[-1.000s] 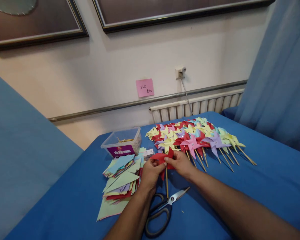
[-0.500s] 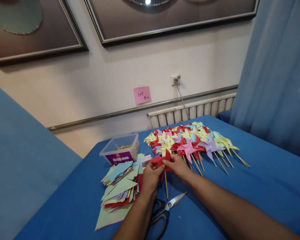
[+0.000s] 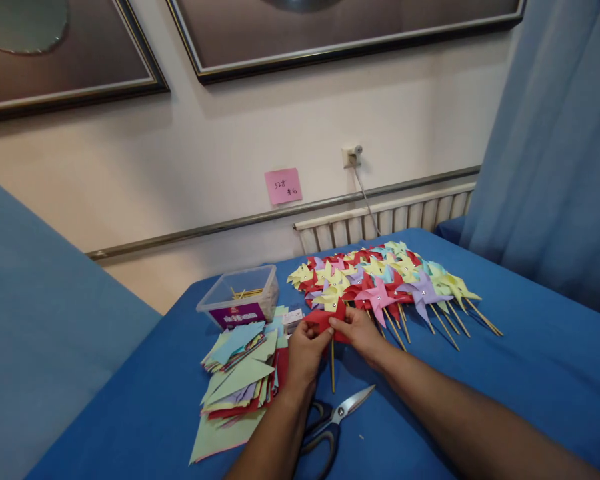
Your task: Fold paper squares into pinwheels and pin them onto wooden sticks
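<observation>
Between my two hands is a red paper pinwheel (image 3: 339,315), in front of the pile of finished-looking pinwheels. My left hand (image 3: 306,347) pinches its left side, and my right hand (image 3: 359,331) grips its right side with the thumb on the paper. A thin wooden stick (image 3: 333,370) hangs down below the red paper. The scissors (image 3: 337,417), with dark handles, lie on the table under my wrists, blades pointing up and right. Left of my left forearm sits a stack of coloured paper sheets (image 3: 243,380).
Many coloured pinwheels (image 3: 380,273) on sticks cover the back of the blue-covered table (image 3: 480,407). A clear plastic box (image 3: 270,293) holding wooden sticks stands at the back left. Beside it is a small box with a white label (image 3: 293,317). A radiator (image 3: 390,217) runs along the wall.
The red paper's upright point has folded down and the paper looks flatter between my fingers. Both hands stay in nearly the same place; the view has shifted slightly.
</observation>
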`<state>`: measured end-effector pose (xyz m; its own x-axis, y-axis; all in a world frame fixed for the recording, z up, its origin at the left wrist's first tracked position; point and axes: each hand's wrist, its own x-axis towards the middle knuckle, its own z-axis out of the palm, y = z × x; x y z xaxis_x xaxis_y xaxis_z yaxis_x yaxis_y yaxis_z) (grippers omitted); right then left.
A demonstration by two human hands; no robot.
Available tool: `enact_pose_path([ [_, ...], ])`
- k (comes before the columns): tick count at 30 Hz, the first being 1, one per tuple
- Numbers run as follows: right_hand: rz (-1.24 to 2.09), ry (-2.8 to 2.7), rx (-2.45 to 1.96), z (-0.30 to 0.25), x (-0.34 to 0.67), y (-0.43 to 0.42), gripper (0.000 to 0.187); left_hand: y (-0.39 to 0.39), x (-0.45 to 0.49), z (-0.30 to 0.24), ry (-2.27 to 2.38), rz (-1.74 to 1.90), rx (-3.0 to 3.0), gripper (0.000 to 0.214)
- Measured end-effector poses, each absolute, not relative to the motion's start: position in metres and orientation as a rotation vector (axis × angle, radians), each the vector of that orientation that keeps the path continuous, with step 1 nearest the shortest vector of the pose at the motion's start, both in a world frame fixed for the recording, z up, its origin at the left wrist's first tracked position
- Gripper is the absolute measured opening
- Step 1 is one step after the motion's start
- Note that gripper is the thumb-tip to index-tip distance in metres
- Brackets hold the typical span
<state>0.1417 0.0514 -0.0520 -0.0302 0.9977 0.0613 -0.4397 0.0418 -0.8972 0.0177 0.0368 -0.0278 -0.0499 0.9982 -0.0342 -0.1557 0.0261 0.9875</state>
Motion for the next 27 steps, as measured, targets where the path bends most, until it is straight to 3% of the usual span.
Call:
enact_pose_path([
  [27,1.317,-0.936,-0.851,-0.045,0.141,0.037,0.046,0.028,0.018,-0.025,1.062,1.289,0.937,0.045],
])
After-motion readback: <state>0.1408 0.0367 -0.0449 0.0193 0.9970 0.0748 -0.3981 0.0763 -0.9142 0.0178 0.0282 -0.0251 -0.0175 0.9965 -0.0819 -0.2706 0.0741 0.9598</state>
